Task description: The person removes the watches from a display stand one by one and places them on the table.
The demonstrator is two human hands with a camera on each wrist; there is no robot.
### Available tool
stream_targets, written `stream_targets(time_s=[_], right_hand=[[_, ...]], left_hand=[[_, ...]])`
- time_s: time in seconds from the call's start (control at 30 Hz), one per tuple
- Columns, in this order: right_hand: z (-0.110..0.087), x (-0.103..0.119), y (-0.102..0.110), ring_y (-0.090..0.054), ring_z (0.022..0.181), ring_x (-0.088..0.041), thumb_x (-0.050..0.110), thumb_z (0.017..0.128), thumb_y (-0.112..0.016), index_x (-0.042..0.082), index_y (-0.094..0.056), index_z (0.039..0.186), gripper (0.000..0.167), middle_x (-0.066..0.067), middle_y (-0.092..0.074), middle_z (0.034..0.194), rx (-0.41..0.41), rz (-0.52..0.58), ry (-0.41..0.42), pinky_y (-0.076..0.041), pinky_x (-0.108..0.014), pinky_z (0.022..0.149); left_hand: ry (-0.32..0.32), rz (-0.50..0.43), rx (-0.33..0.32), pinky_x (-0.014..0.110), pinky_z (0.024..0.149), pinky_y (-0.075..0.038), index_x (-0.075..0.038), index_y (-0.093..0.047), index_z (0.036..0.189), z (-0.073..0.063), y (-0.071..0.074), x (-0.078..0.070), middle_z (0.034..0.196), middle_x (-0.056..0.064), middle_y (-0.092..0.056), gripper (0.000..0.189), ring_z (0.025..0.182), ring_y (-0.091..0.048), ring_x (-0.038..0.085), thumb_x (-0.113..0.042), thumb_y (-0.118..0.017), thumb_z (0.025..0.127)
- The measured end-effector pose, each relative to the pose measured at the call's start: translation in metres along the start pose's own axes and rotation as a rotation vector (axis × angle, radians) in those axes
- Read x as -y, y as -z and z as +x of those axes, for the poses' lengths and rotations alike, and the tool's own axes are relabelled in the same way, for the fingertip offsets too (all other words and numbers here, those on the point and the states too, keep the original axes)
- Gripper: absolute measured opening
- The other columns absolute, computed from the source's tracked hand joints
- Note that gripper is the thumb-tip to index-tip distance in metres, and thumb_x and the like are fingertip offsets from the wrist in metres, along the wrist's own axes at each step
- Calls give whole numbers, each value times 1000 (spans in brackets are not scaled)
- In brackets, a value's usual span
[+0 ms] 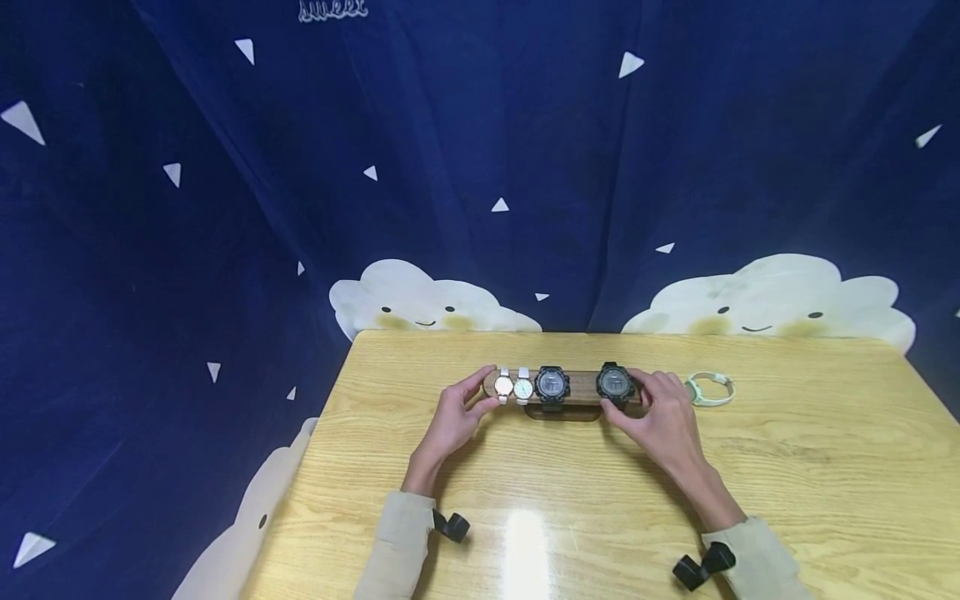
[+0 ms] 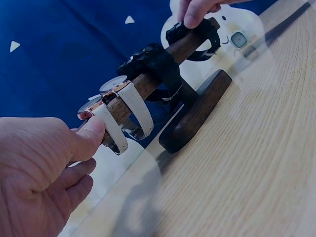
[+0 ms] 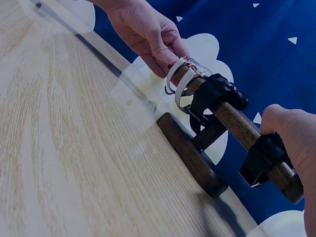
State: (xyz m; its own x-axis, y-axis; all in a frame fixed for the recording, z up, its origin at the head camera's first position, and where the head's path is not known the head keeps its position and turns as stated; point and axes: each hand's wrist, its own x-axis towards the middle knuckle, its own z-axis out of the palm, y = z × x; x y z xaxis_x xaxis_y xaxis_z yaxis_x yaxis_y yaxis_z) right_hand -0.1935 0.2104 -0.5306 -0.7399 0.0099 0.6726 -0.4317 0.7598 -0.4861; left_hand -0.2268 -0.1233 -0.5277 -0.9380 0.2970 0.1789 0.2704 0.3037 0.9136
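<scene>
A dark wooden watch stand (image 1: 585, 387) with a horizontal bar carries several watches. At the bar's left end my left hand (image 1: 453, 421) pinches the outermost white-strapped watch (image 1: 503, 387), thumb on the strap's near side. Beside it sits a second white-strapped watch (image 1: 523, 388) with a pale dial. Further along the bar is a chunky black watch (image 1: 552, 384). My right hand (image 1: 663, 421) grips another black watch (image 1: 615, 382) near the right end, thumb in front and fingers behind. In the right wrist view, the stand's foot (image 3: 192, 155) rests on the table.
A pale green watch (image 1: 711, 390) lies on the wooden table (image 1: 810, 467), right of my right hand. Behind the table hangs a dark blue curtain (image 1: 465, 142) with white triangles and smiling clouds. Wrist cameras are strapped over both sleeves.
</scene>
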Motion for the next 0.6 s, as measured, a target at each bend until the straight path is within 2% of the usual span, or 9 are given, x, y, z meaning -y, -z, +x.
stream_targets(time_s=[0.6], right_hand=[[2,-4,4,-40,73,-20,25,69,-91,-8,-73,113,57,-7,-50,68,-1,27,-23,-31,-35,74]], left_hand=[[-6,16,-3,43,118,-41,-5,-51,153,0,0,2,156,17,-50,60,145,-46,37,-7,-71,97]])
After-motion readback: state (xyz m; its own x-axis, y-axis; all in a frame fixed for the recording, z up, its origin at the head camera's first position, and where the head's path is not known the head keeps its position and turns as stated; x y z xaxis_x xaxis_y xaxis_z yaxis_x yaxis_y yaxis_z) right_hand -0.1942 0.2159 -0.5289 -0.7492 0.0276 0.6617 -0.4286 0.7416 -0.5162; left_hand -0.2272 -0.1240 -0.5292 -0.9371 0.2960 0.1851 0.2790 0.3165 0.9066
